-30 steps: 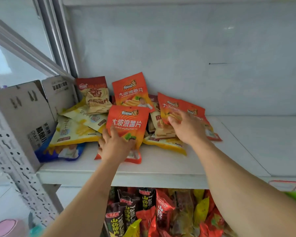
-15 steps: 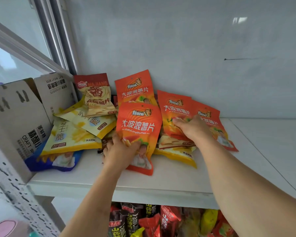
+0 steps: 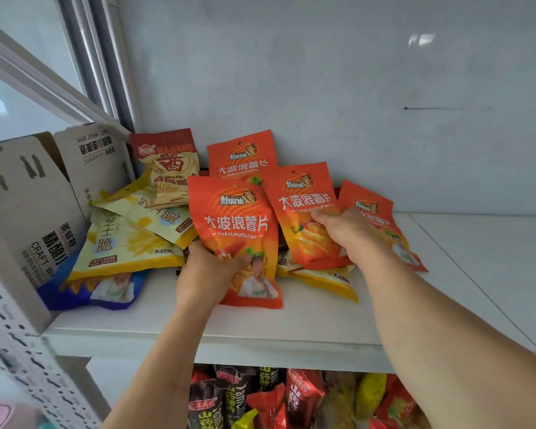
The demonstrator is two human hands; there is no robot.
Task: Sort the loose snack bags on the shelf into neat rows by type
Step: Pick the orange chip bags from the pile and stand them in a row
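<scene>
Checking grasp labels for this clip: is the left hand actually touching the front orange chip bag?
Touching. The head view shows the left hand gripping the front orange chip bag at its lower left edge, thumb across the bag's face.

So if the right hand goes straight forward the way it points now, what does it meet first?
Probably the orange chip bag that the right hand already grips; behind it, the rear orange bag, then the wall. Depth is unclear.

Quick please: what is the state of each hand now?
Left hand: grips an orange chip bag.
Right hand: grips a second orange chip bag.
</scene>
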